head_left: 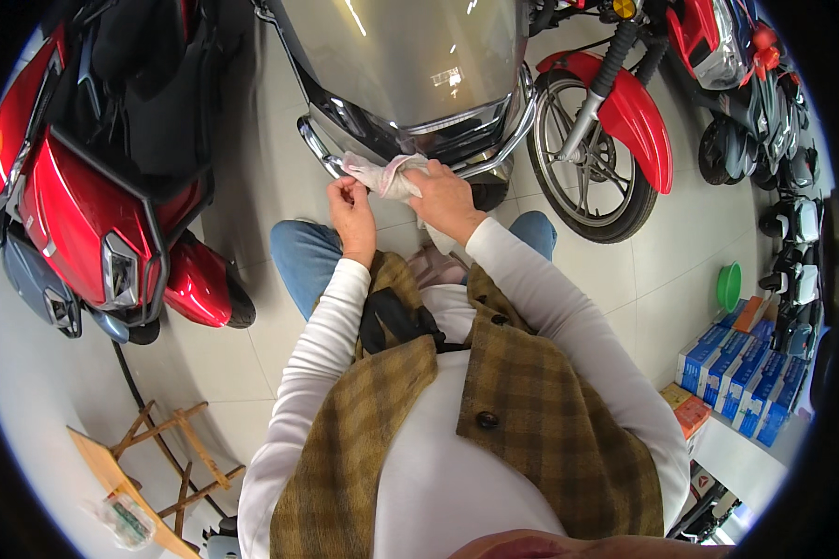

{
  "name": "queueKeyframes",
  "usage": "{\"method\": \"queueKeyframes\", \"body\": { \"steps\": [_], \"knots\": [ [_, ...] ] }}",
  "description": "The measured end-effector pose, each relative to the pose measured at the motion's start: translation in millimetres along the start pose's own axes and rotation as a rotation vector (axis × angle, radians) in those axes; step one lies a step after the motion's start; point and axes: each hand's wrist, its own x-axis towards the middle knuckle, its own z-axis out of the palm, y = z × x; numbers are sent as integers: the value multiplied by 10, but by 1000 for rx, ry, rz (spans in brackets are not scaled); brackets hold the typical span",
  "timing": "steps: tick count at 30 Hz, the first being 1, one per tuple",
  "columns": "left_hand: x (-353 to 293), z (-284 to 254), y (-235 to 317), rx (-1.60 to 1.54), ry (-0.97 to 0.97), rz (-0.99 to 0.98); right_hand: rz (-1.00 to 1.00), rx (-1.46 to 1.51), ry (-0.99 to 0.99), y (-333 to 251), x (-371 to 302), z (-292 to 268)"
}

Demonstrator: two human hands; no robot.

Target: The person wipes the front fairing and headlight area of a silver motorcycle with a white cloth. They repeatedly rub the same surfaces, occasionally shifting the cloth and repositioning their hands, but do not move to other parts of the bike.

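A pale, crumpled cloth [387,177] lies against the chrome guard bar [319,147] at the lower front of a champagne-coloured scooter [401,56]. My right hand [447,200] grips the cloth from its right side, and a loose end hangs below toward my lap. Close by its left end, my left hand [352,222] has curled fingers pinched together beside the bar. Whether the cloth's edge is between those fingertips is hidden. Part of the scooter's front wheel [490,194] shows under the dark lower panel, just beyond my right hand.
To the left stands a red three-wheeler or scooter [93,214] with a black rack. A red motorcycle's front wheel [595,158] is close on the right. Farther right are blue boxes [741,377] and a green basin [729,286]. A wooden folding stool [130,484] stands lower left.
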Motion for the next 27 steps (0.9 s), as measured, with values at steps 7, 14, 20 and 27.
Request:
{"method": "queueKeyframes", "body": {
  "steps": [7,14,20,27],
  "knots": [
    [43,132,461,185,-249,117,233,-151,29,726,-31,-389],
    [76,198,498,370,-361,194,449,-115,458,1488,-2,-777],
    [69,199,465,369,-418,212,369,-112,244,876,37,-159],
    [89,145,522,443,-396,295,108,127,156,-21,152,187]
  ]
}}
